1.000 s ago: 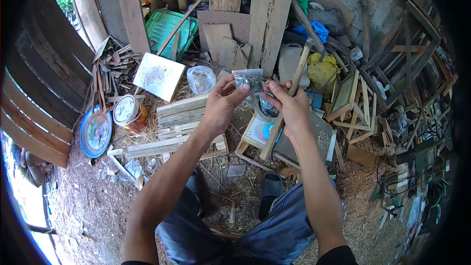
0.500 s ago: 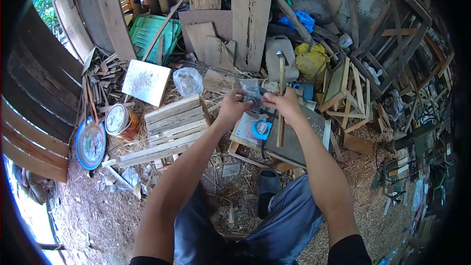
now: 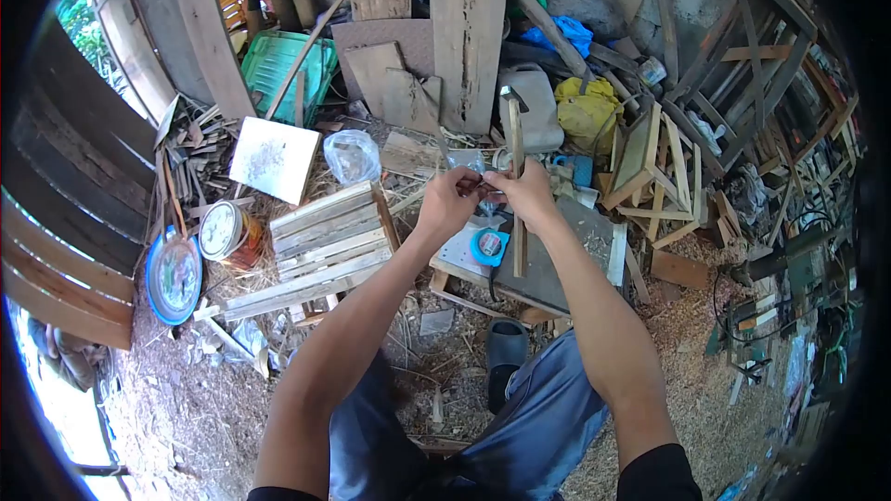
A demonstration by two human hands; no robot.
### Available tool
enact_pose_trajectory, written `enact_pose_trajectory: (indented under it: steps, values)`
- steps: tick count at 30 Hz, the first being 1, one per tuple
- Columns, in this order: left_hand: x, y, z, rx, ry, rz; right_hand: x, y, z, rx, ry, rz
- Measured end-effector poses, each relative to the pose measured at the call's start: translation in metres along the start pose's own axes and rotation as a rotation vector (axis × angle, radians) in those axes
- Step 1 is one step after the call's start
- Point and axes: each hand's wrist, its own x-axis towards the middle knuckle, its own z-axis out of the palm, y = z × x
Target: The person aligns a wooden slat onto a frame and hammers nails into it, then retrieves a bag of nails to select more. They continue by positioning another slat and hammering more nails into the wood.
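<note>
My right hand [image 3: 526,195] is closed around the wooden handle of a hammer [image 3: 519,250], held nearly upright with its metal head at the top. Its thumb and fingertips also meet those of my left hand [image 3: 449,199]. Between them is a clear plastic bag [image 3: 467,160], showing above and below the fingers; its contents are hidden. Just below the hands, a blue tape measure [image 3: 488,246] lies on a low worktable [image 3: 557,269].
To the left stands a slatted wooden piece [image 3: 329,237], with a paint bucket [image 3: 223,230] and a blue-rimmed basin [image 3: 174,274] beyond it. Wooden frames [image 3: 664,172] are piled at the right. A dark slipper [image 3: 507,353] is by my leg.
My hands have drawn closer together, fingertips now meeting over the bag. The hammer has shifted slightly left and up with my right hand.
</note>
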Motion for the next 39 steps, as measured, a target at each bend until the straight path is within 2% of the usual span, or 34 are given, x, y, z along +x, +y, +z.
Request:
enact_pose_trajectory:
  steps: [2,5,9,11,12,13,15,17,19,21,22,23,25,26,28,33,37,39]
  values:
    - [-0.004,0.005,-0.013,-0.033,0.002,-0.041,-0.004,-0.005,0.008,0.023,-0.047,-0.007]
    - [-0.012,0.008,-0.038,-0.010,0.006,0.015,-0.008,-0.009,0.020,-0.021,-0.127,-0.072]
    - [-0.031,0.008,-0.074,0.128,0.008,-0.002,-0.030,-0.030,0.049,-0.050,-0.207,-0.086]
    - [-0.044,0.002,-0.093,0.011,0.058,0.045,-0.036,-0.035,0.060,-0.086,-0.246,-0.118]
    - [-0.054,0.013,-0.107,0.002,0.038,-0.132,-0.046,-0.049,0.065,-0.274,-0.242,-0.179]
    - [-0.063,0.011,-0.117,0.016,0.047,-0.135,-0.053,-0.059,0.069,-0.463,-0.233,-0.241]
    - [-0.079,0.007,-0.132,-0.342,0.120,-0.268,-0.062,-0.058,0.078,-0.451,-0.240,-0.207]
    - [-0.086,0.008,-0.137,-0.404,0.141,-0.283,-0.067,-0.054,0.085,-0.511,-0.156,-0.460]
    - [-0.086,0.007,-0.129,-0.626,0.080,-0.270,-0.083,-0.067,0.089,-0.514,-0.156,-0.450]
    - [-0.080,0.004,-0.104,-0.757,0.052,-0.291,-0.099,-0.072,0.083,-0.217,-0.175,-0.176]
    - [-0.078,0.009,-0.089,-0.793,0.049,-0.307,-0.087,-0.040,0.078,-0.320,0.008,-0.530]
    - [-0.077,0.014,-0.072,-0.830,0.046,-0.325,-0.093,-0.030,0.064,-0.337,0.029,-0.539]
    - [-0.080,0.029,-0.042,-1.004,0.024,-0.402,-0.113,-0.015,0.035,-0.396,0.027,-0.293]
    - [-0.081,0.028,-0.025,-1.005,0.001,-0.367,-0.124,-0.011,0.022,-0.409,0.042,-0.291]
    - [-0.086,0.030,0.004,-0.980,-0.035,-0.324,-0.149,-0.005,0.002,-0.195,0.011,0.044]
    - [-0.104,0.029,0.049,-0.800,-0.054,-0.333,-0.160,0.008,-0.026,-0.028,0.123,0.018]
    - [-0.110,0.034,0.056,-0.795,-0.071,-0.278,-0.159,0.009,-0.036,-0.037,0.076,0.052]
    - [-0.108,0.036,0.053,-0.635,-0.090,-0.201,-0.156,0.010,-0.039,-0.027,0.068,0.033]
